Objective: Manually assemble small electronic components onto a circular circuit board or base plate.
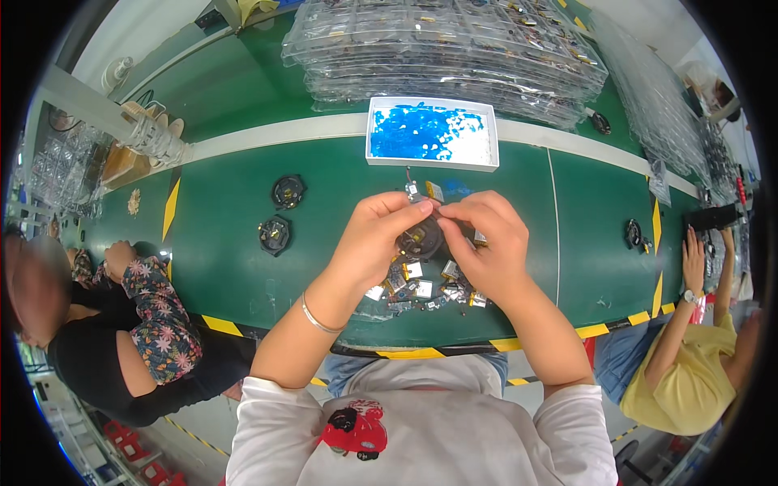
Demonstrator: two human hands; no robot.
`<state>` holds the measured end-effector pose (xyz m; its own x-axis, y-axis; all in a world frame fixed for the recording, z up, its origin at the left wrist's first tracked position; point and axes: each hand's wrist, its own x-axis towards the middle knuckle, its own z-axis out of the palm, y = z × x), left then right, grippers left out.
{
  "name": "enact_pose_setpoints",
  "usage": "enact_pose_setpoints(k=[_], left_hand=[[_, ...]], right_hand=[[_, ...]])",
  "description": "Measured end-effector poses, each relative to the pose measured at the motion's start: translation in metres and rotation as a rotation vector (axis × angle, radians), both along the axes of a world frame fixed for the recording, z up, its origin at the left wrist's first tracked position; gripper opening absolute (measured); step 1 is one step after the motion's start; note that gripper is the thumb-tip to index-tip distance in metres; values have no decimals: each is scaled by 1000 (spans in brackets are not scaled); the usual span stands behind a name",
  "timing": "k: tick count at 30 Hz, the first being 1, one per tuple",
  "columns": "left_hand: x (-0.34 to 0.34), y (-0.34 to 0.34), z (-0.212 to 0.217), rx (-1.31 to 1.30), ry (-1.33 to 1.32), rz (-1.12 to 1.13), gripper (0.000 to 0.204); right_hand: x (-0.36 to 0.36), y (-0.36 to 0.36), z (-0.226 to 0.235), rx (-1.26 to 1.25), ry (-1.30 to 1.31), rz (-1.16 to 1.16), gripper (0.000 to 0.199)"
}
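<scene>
Both my hands meet over the green bench, fingertips nearly touching. My left hand (374, 235) is closed, thumb against forefinger, around the edge of a black round housing (421, 240). A pinch at the tips of my right hand (491, 243) hides whatever small part is there. Just beyond the left fingertips a small silvery battery (412, 188) with a thin dark lead shows. Another flat battery (435, 191) lies beside it. Below the housing, a loose pile of small silver batteries (417, 287) with little circuit boards spreads between my wrists.
A white box (375, 159) of small blue pieces stands beyond my hands. Behind it rise stacked clear plastic trays (454, 61). Two black round housings (287, 192) sit to the left, another (633, 234) to the right. Co-workers sit on both sides, one with a floral sleeve (162, 324).
</scene>
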<state>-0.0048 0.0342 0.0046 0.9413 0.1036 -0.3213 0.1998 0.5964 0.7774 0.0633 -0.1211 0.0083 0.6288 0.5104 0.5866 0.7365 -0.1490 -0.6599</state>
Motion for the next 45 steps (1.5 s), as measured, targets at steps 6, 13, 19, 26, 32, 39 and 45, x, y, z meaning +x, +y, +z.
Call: enact_pose_setpoints(k=[6, 13, 19, 26, 32, 39, 45], left_hand=[[-2, 0, 0, -64, -33, 62, 10], [-1, -4, 0, -90, 28, 45, 11], [-2, 0, 2, -70, 24, -62, 11], [0, 13, 0, 46, -60, 24, 11], [-1, 17, -2, 61, -38, 122, 11], [1, 7, -5, 121, -55, 97, 9], [1, 5, -1, 123, -57, 100, 9]], right_hand=[[2, -1, 1, 12, 80, 47, 15], [4, 0, 3, -1, -7, 59, 17], [8, 1, 3, -3, 82, 59, 15], [43, -5, -13, -326, -166, -37, 13], [37, -15, 4, -258, -167, -83, 15], [32, -5, -10, -503, -269, -57, 7], [46, 2, -16, -562, -272, -64, 4]])
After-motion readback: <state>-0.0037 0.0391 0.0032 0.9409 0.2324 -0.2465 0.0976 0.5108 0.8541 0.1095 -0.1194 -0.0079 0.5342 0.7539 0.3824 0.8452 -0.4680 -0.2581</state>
